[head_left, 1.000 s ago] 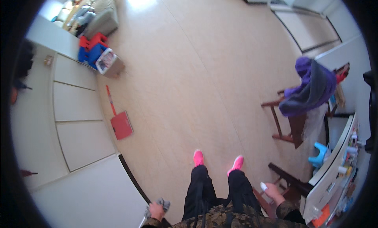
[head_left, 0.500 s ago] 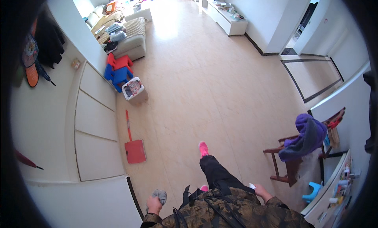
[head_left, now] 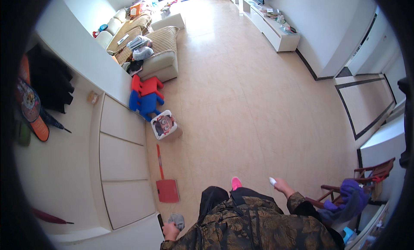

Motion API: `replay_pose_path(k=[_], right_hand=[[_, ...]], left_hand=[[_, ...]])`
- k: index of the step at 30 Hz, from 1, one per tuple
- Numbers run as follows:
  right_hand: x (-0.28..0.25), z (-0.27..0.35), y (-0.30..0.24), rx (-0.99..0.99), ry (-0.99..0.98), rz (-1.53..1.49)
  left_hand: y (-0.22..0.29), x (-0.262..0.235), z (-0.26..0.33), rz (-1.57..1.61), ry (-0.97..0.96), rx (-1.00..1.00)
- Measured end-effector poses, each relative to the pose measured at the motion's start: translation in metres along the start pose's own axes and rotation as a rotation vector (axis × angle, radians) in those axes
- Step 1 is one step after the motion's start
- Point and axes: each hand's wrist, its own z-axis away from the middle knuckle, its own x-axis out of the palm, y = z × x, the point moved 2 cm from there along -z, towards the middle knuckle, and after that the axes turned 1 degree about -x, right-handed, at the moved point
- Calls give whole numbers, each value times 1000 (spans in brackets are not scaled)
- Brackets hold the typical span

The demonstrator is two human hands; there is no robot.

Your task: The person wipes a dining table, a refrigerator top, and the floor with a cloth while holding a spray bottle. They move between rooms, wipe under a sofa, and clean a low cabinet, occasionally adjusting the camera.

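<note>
Low at the left, my left hand [head_left: 170,231] is closed round a crumpled grey cloth [head_left: 177,220], which bulges out past the fingers. My right hand [head_left: 283,186] is held out in front of my body at the right. A small white object [head_left: 272,181] sticks out of its closed fingers; its kind is too small to make out. Below both hands are my patterned jacket and dark trousers, and one pink shoe [head_left: 236,183] shows on the floor.
A red dustpan [head_left: 167,191] lies by the white cabinet at left. Beyond it stand a white bin [head_left: 164,124], a blue chair [head_left: 148,104], a red chair [head_left: 151,86] and a sofa [head_left: 161,62]. At right, a purple-grey cloth [head_left: 348,198] drapes a wooden chair.
I have walked forward, so the dustpan, bin and small chairs appear nearer. My right hand has swung forward with the white object. My left hand still holds the grey cloth low.
</note>
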Motion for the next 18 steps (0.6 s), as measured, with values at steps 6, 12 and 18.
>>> replay_pose_path(k=[6, 12, 18], right_hand=[[-95, -142, -102, -61, 102, -209], [-117, -236, -136, 331, -57, -549], [-167, -303, -196, 445, -254, -297]], left_hand=[[69, -69, -85, 94, -205, -231], [153, -150, -239, 116, -33, -59], [287, -325, -413, 259, 4, 265]])
